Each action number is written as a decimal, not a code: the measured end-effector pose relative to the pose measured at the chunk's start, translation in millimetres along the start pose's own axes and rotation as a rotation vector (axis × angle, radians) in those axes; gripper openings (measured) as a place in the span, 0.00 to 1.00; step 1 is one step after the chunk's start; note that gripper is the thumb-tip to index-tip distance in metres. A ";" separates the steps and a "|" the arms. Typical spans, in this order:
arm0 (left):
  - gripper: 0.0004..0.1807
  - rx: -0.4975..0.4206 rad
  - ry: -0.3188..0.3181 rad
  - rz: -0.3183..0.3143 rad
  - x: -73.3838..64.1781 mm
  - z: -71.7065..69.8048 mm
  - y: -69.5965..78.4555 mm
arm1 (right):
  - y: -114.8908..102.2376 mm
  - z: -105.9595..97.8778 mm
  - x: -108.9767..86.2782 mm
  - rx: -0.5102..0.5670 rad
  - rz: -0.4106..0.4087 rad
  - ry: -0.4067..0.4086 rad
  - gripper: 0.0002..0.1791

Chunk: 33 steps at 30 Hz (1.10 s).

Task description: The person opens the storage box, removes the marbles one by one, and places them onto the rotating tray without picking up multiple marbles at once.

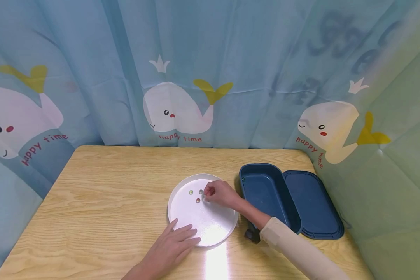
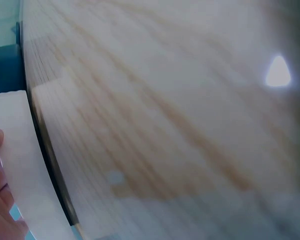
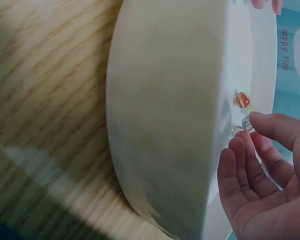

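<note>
A round white tray (image 1: 183,217) with a raised rim lies on the table. Three small glass marbles are together on its far part: a yellow-green marble (image 1: 191,192), a greyish marble (image 1: 201,191) and a red-orange marble (image 1: 198,200). Thumb and forefinger of my right hand (image 1: 221,193) pinch a clear marble (image 3: 247,123) just beside them; the other fingers curl loosely below. My left hand (image 1: 175,245) rests at the tray's near left rim, its fingers stretched out over the edge. The left wrist view catches only part of that hand (image 2: 1,200) against the tray's side.
A deep dark blue box (image 1: 266,190) stands right of the tray, under my right forearm, with a small green spot near its far left corner. Its flat blue lid (image 1: 311,204) lies to the right. Behind the wooden table (image 1: 108,194) hangs a blue whale-print curtain (image 1: 259,116).
</note>
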<state>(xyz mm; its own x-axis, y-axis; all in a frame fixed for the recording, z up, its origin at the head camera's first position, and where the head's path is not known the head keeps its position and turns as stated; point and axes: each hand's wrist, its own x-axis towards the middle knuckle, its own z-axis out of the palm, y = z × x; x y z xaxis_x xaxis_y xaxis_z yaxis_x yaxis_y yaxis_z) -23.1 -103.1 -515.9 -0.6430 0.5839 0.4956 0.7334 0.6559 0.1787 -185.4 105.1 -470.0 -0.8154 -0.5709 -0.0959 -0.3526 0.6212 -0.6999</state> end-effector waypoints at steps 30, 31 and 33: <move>0.15 0.003 0.003 0.007 1.3 -1.9 0.6 | 4.4 4.6 -2.0 -0.081 -0.035 0.014 0.07; 0.15 0.003 0.001 0.006 1.3 -2.0 0.7 | 3.9 4.0 -2.0 -0.072 -0.023 0.009 0.06; 0.14 0.004 -0.003 0.006 1.1 -2.0 0.9 | 3.1 2.5 -2.3 -0.057 -0.013 0.008 0.06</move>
<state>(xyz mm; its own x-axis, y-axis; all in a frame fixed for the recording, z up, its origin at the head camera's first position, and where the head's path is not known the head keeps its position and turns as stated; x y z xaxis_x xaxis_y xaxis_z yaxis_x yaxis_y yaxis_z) -22.8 -102.8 -513.5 -0.6394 0.5889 0.4943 0.7360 0.6547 0.1722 -183.5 107.0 -473.7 -0.8139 -0.5752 -0.0814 -0.3886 0.6432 -0.6597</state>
